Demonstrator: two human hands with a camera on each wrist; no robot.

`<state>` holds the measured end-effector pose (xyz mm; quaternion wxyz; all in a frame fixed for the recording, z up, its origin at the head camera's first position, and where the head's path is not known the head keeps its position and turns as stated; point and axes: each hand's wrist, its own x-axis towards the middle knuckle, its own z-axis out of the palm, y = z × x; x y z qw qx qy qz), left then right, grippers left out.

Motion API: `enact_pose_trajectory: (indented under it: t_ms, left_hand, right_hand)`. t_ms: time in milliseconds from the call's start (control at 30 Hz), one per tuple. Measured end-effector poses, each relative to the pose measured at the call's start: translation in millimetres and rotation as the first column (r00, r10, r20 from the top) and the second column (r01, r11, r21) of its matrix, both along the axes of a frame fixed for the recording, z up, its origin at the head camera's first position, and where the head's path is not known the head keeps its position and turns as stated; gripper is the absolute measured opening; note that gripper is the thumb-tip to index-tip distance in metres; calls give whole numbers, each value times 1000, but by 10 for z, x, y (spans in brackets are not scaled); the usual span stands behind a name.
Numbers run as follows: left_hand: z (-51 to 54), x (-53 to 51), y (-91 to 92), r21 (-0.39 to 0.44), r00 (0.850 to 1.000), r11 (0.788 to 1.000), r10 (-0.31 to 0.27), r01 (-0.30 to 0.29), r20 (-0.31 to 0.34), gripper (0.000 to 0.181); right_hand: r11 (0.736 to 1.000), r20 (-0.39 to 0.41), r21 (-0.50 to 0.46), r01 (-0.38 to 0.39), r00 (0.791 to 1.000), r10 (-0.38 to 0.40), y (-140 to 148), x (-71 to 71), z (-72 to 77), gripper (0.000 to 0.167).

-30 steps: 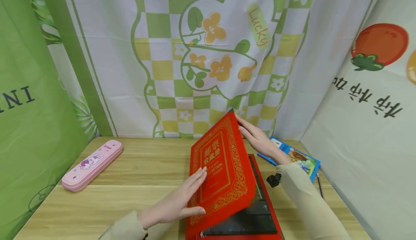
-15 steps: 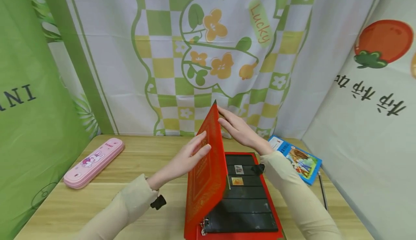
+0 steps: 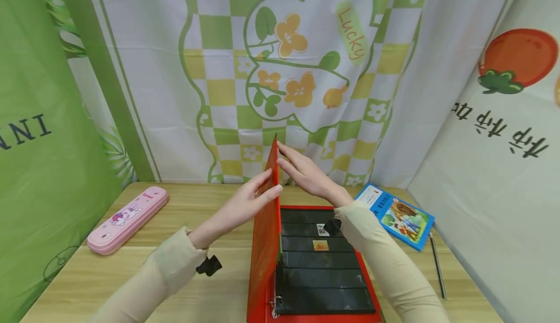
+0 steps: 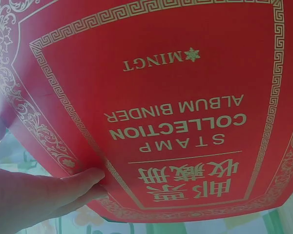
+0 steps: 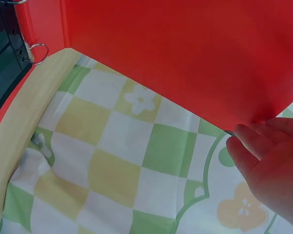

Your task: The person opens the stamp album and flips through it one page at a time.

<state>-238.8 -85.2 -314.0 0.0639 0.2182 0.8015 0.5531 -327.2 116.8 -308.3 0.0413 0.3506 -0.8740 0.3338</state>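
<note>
A red stamp album binder (image 3: 264, 245) stands with its front cover raised nearly upright, seen almost edge-on in the head view. Gold lettering covers the outer face (image 4: 176, 117) in the left wrist view. My left hand (image 3: 238, 204) touches that outer face with its fingers extended, its thumb near the cover's edge. Against the plain red inner side, near the top corner, rest the straight fingers of my right hand (image 3: 308, 174). Black pocket pages (image 3: 323, 277) lie in the binder's right half, holding a small grey stamp (image 3: 323, 229) and an orange stamp (image 3: 320, 245). Metal rings (image 3: 274, 306) show at the spine.
A pink pencil case (image 3: 127, 221) lies on the wooden table (image 3: 197, 230) at the left. To the right are a blue picture book (image 3: 398, 216) and a thin dark pencil (image 3: 437, 264). A patterned curtain (image 3: 227, 89) hangs behind the table.
The cover has swung leftward from leaning over the pages to nearly upright, uncovering the black pages and stamps. Both hands moved with it, the left rising and the right shifting left.
</note>
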Motion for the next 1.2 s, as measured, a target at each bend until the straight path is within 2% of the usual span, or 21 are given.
enact_pose_trajectory:
  t_ms: [200,367,500,633,767,900,967,1133,1200]
  left_hand:
    - [38,14,-132,24,1000,999,-21,21,-3,68]
    - [74,18,-364,44,999,998,-42,42,11,67]
    - [90,85,-638,48,999,998,-47,45,25,66]
    - [63,168,-930,47,999,998,-33,32,27,64]
    - [4,221,-1204,16,1000,1000,24,-24,10,62]
    - [-43,273,-1442,-29,997,997,78,-78,-4,61]
    - [-66,287,-1542,-28,997,997,70,-70,14,62]
    - [-168,333,-1803,-12,996,999,48,-47,75,63]
    - [-240,342,-1926,7,998,1000,26,-26,63,60]
  right_hand:
    - [999,-13,32,-7,1000,7,-16,-1,-20,63]
    - [999,10,39,5,1000,-5,141,18,-151,59]
    - [997,56,66,42,997,-46,331,54,-341,61]
    - [988,104,122,96,989,-109,556,129,-581,62]
    - [976,123,168,136,980,-157,784,197,-833,64]
    - [968,161,215,127,973,-164,984,239,-1042,71]
    - [960,171,249,126,970,-171,1070,262,-1118,74]
    - [929,133,343,137,972,-193,1270,303,-1344,78]
    - [918,133,373,136,971,-198,1344,312,-1437,79]
